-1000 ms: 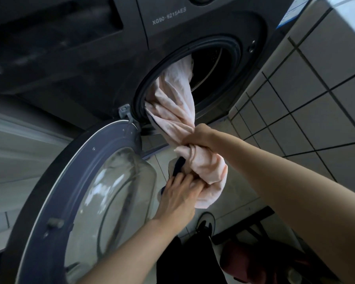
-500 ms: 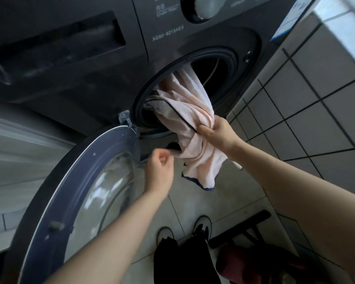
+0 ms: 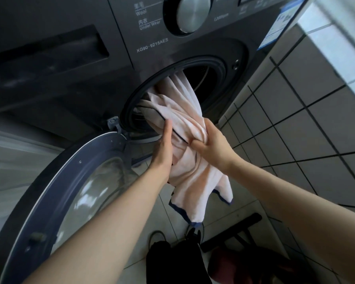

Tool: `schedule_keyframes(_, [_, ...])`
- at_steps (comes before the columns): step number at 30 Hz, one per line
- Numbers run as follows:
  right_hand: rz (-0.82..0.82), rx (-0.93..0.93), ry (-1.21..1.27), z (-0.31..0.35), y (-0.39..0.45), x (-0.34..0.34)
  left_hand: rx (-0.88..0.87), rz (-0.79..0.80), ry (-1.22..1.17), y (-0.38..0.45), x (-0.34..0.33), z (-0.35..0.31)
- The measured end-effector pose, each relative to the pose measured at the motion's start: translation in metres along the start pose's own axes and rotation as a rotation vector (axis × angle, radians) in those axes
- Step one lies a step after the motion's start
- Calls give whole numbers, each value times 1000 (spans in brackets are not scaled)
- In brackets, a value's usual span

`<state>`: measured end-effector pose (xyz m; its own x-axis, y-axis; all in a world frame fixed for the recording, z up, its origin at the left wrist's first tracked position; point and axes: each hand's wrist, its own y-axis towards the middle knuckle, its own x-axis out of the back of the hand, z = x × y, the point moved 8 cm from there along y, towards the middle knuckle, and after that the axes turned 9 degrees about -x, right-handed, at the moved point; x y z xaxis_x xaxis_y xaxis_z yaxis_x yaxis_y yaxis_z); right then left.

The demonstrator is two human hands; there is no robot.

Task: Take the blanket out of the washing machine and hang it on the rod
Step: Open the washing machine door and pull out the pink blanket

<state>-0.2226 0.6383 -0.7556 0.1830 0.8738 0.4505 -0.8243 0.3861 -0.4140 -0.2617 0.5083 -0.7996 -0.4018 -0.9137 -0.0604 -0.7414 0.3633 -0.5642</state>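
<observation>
Soft, floppy pink blanket [image 3: 184, 128] — probably damp and heavy; right hand [image 3: 211, 144] squeezes its bunched middle, left hand [image 3: 162, 148] fingers straight underneath.

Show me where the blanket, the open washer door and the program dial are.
blanket [image 3: 193, 177]: head view, on the hanging pink folds below the hands.
washer door [image 3: 55, 193]: head view, on its grey rim.
program dial [image 3: 194, 13]: head view, on its metal face.

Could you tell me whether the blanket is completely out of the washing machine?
No, the upper part of the blanket still runs into the washing machine through its round opening, and only the lower end hangs outside.
</observation>
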Motion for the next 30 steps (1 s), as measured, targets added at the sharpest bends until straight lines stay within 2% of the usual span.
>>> schedule_keyframes(3, [-67,115,-163,-1,-14,-9,-54,-93,62,-4,4,-12])
schedule_keyframes(6, [-54,199,-327,-1,-29,-26,-99,-147,63,-8,2,-13])
schedule_keyframes(11, [59,230,-290,3,-42,-25,16,-301,103,-13,19,-1])
schedule_keyframes(13, [61,94,-183,0,-41,-13,55,-325,145,-18,25,4])
schedule_keyframes(15, [-6,-38,-36,1,-36,1,58,-352,186,-23,33,6])
schedule_keyframes(18, [-36,-233,44,-4,-16,0,65,-359,242,-32,41,7])
schedule_keyframes(21, [159,-585,352,-28,1,-34,72,-364,302,-48,47,8])
schedule_keyframes(23, [319,-738,567,-32,5,-62,59,-346,359,-60,51,7])
schedule_keyframes(26, [459,-763,761,-17,9,-86,28,-321,485,-82,57,3])
schedule_keyframes(30, [414,-727,663,7,17,-98,-36,-334,598,-114,64,-4])
